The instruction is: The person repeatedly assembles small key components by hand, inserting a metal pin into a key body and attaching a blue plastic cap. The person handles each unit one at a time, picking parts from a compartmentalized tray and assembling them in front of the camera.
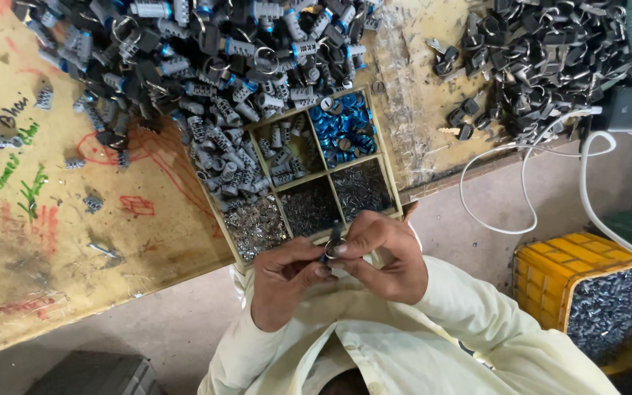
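Just near of the divided tray [396, 192], a small lock part [332, 247] is pinched between left hand [283, 278] and right hand [385, 257]; both grips are closed narrowly on it, its long axis pointing toward the tabletop [60, 219].

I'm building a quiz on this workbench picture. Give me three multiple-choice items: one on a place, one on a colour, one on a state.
1. Where does the yellow plastic crate stand?
A on the bench
B on the floor, at the picture's right
C in the tray

2. What colour are the rings in the divided wooden tray?
A blue
B red
C green

3. How is the small dark metal part held?
A lying loose
B by one hand
C between both hands

B: it sits below the bench edge.
A: one compartment shows blue.
C: left hand and right hand meet on it.
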